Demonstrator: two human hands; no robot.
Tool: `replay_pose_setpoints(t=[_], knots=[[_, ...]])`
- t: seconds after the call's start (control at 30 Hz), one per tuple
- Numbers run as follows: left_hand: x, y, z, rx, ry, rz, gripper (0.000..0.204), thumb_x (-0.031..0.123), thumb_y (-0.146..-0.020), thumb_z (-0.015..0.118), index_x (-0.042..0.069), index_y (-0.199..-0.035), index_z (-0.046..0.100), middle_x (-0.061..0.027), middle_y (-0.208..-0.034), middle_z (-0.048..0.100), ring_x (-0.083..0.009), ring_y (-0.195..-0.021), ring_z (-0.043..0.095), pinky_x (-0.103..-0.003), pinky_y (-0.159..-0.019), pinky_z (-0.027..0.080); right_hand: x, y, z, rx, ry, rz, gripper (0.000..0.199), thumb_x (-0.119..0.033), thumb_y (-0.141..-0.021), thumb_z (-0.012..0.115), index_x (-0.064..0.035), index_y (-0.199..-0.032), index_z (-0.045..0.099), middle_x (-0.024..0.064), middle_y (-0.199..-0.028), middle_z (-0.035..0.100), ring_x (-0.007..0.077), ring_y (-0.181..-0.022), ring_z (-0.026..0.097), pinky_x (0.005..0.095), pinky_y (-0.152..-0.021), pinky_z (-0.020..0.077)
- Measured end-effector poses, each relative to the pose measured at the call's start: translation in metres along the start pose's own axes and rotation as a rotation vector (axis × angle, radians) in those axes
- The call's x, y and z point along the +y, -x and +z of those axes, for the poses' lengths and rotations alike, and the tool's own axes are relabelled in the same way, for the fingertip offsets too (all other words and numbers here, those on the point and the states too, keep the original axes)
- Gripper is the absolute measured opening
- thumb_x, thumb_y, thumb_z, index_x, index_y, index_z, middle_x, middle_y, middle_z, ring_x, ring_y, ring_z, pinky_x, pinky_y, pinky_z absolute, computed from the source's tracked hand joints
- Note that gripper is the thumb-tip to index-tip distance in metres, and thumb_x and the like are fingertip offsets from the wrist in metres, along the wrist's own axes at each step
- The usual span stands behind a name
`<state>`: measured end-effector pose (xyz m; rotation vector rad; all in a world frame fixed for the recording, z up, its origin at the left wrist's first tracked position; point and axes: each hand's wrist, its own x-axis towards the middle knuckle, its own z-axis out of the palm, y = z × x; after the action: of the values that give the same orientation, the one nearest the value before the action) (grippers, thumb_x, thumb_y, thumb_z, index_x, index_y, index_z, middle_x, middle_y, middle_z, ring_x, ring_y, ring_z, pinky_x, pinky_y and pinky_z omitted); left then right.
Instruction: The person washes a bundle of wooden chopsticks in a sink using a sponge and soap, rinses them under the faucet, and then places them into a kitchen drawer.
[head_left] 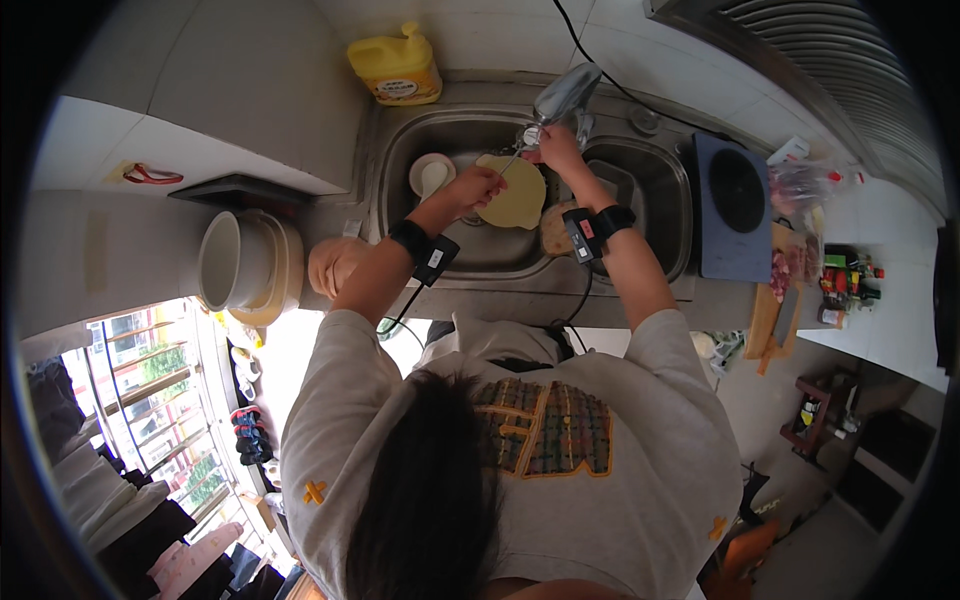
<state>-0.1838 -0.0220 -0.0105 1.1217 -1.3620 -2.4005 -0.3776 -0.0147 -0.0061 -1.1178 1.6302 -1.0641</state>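
Left hand point(478, 186) closed around a thin utensil handle point(511, 163), right hand point(556, 150) gripping its far end under the faucet point(566, 95) — both over the steel sink point(640, 180), pale yellow plate point(515, 195) below them, small bowl point(430, 175) at the sink's left, yellow jug point(397, 68) behind it, cooktop point(735, 205) to its right.

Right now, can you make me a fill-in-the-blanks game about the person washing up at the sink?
1. Both hands are over a steel ____ with two basins.
2. The left hand holds the handle of a thin metal utensil, while the right hand holds its other end under the ____.
3. The jug behind the sink is coloured ____.
4. The flat dark cooker lies to the person's ____ of the sink.

Missing words: sink; tap; yellow; right
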Motion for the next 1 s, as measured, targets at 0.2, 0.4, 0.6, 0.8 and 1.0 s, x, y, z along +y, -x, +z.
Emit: replay_pose_setpoints(t=[0.2, 0.4, 0.6, 0.8, 1.0], knots=[[-0.025, 0.005, -0.016, 0.249, -0.09, -0.077, 0.02, 0.018, -0.081, 0.038, 0.005, -0.069, 0.048, 0.0016, -0.053, 0.038, -0.0076, -0.044, 0.032, -0.021, -0.039, 0.024, 0.018, 0.014, 0.009, -0.208, -0.085, 0.221, 0.02, -0.015, -0.084, 0.039, 0.0028, -0.088, 0.046, 0.0126, -0.075, 0.056, 0.0207, -0.063, 0.059, 0.0279, -0.052, 0.0477], [-0.023, 0.018, 0.003, 0.27, -0.142, 0.024, 0.012, 0.009, -0.078, 0.041, 0.005, -0.068, 0.047, -0.0006, -0.053, 0.04, -0.0092, -0.043, 0.035, -0.023, -0.038, 0.027, 0.029, 0.035, -0.001, -0.142, -0.087, 0.275, 0.02, -0.017, -0.081, 0.045, 0.0, -0.089, 0.05, 0.0072, -0.076, 0.057, 0.0149, -0.06, 0.056, 0.0255, -0.051, 0.0442], [-0.026, 0.011, 0.009, 0.239, -0.041, 0.05, 0.007, 0.002, -0.076, 0.039, 0.003, -0.077, 0.047, -0.0036, -0.056, 0.045, -0.0107, -0.046, 0.041, -0.023, -0.04, 0.032, 0.007, 0.047, -0.027, 0.002, -0.227, 0.267, 0.018, -0.016, -0.078, 0.044, -0.0031, -0.077, 0.056, 0.0038, -0.065, 0.057, 0.0088, -0.053, 0.052, 0.0212, -0.042, 0.0341], [-0.023, -0.003, 0.021, 0.218, -0.044, 0.056, 0.011, -0.004, -0.074, 0.041, 0.002, -0.082, 0.047, -0.0061, -0.063, 0.05, -0.0117, -0.05, 0.047, -0.022, -0.045, 0.038, 0.061, 0.055, -0.038, -0.13, 0.288, 0.239, 0.027, -0.028, -0.074, 0.053, -0.0012, -0.077, 0.054, 0.007, -0.067, 0.057, 0.0144, -0.054, 0.053, 0.0254, -0.045, 0.0392], [-0.023, 0.007, 0.034, 0.279, 0.051, -0.011, 0.009, -0.001, -0.077, 0.04, 0.002, -0.085, 0.044, -0.01, -0.068, 0.052, -0.0152, -0.055, 0.053, -0.024, -0.046, 0.043, 0.094, 0.093, -0.016, -0.219, 0.736, 0.247, 0.048, -0.039, -0.065, 0.061, 0.0009, -0.091, 0.053, 0.0179, -0.074, 0.057, 0.0277, -0.068, 0.057, 0.0335, -0.058, 0.0456]])
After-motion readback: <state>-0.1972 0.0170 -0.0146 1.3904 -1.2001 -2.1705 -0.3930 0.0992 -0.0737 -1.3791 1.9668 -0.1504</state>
